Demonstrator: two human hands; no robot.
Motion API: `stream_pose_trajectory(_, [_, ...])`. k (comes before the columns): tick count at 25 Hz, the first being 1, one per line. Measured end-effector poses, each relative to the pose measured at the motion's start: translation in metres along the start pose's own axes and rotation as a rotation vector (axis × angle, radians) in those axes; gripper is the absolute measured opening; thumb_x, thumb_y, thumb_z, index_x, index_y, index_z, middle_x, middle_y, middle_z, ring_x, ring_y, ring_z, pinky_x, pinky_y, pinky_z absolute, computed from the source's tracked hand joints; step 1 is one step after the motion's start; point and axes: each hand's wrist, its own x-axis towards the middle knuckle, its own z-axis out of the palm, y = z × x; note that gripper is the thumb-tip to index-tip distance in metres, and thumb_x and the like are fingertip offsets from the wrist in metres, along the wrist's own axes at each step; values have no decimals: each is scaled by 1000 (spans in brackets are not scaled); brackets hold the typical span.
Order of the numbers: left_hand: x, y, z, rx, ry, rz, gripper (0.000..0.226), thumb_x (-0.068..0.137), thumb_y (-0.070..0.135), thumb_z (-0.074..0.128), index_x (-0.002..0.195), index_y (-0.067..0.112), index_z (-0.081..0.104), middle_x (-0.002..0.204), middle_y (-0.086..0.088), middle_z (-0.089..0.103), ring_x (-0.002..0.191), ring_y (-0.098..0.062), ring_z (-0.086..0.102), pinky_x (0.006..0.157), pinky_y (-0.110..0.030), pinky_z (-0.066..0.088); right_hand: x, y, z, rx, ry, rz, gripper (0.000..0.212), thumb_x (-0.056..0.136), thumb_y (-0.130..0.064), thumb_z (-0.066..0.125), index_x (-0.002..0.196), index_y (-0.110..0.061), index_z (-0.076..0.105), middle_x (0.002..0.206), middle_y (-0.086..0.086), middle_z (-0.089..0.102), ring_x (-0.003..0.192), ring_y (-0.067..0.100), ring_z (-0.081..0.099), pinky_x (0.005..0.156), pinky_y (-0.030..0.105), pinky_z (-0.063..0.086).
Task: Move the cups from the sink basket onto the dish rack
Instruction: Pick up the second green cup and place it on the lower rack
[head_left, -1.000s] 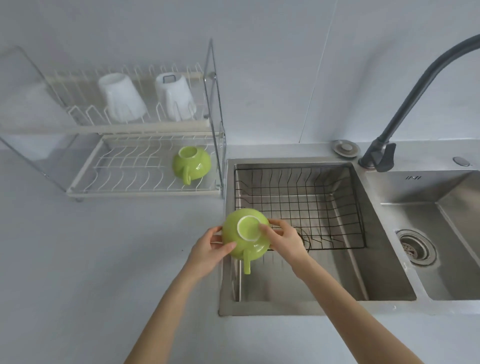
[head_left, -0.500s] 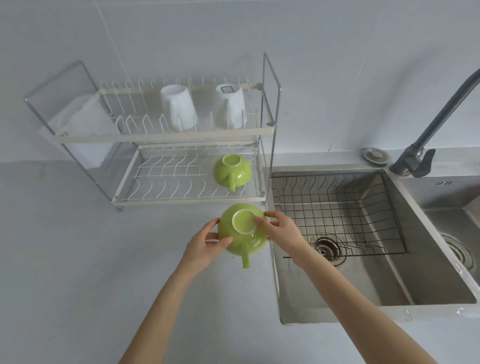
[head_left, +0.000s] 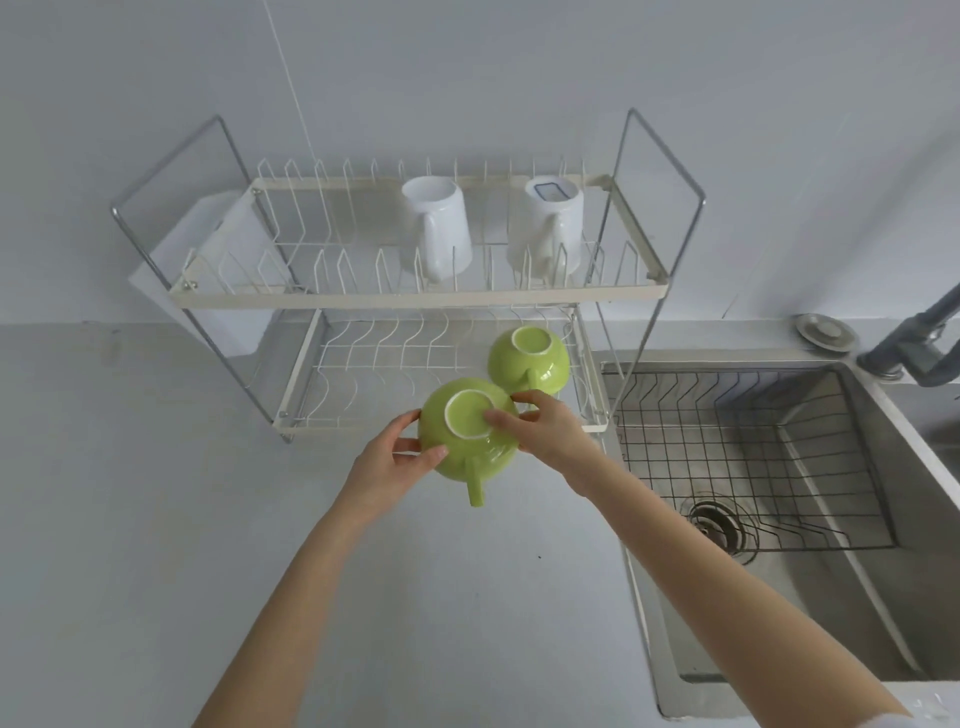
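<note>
Grey countertop nearest. Left hand and right hand clasp inverted green cup by sides, at lower rack tier front edge. Glazed ceramic: likely stiff, slippery, breakable; grip body, not handle. Second green cup beyond. Sink basket right, no cups.

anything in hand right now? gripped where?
Yes: a green cup, upside down, held by both hands on its round body. Left hand on the left side, right hand across base and right side; handle free.

We see two lime-green cups, the held cup and the racked cup, each with a pale ring on its base. Two mugs are white, the dish rack cream with silver posts. The sink basket is black wire, the desk pale grey.
</note>
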Motion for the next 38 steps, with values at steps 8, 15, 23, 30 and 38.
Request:
stream_pose_trajectory(8, [58, 5, -34, 18, 7, 49, 57, 80, 18, 65, 132, 12, 42, 131, -10, 50, 92, -25, 61, 70, -21, 55, 48, -40, 26, -45, 0, 41, 58, 86, -36, 58, 136, -10, 41, 131, 12, 54, 119, 27, 52, 93, 31, 41])
stream_pose_trajectory(15, [98, 10, -41, 88, 13, 80, 72, 78, 20, 68, 139, 21, 31, 142, -4, 41, 106, -32, 58, 65, -25, 51, 82, -62, 44, -160, 42, 50, 50, 92, -33, 48, 131, -1, 43, 132, 18, 52, 122, 33, 49, 99, 39, 42])
stream_pose_trajectory(23, [116, 19, -46, 227, -16, 88, 66, 79, 27, 65, 137, 23, 34, 143, -4, 42, 105, -32, 59, 92, -32, 40, 95, -52, 52, -241, 12, 12, 39, 91, -25, 49, 120, 1, 47, 101, 13, 54, 89, 23, 47, 73, 30, 37])
stream_pose_trajectory(30, [117, 19, -44, 206, -26, 78, 64, 83, 25, 61, 139, 22, 31, 143, -3, 43, 116, -29, 54, 98, -32, 37, 88, -39, 52, -531, -5, -159, 68, 89, -19, 57, 144, -3, 20, 137, 21, 43, 126, 35, 42, 102, 37, 37])
stream_pose_trajectory(38, [118, 20, -46, 220, -52, 65, 64, 85, 28, 59, 140, 24, 28, 144, -3, 42, 120, -28, 52, 102, -35, 36, 87, -32, 55, -580, 42, -212, 73, 88, -19, 59, 145, -5, 16, 141, 19, 41, 125, 36, 45, 99, 41, 41])
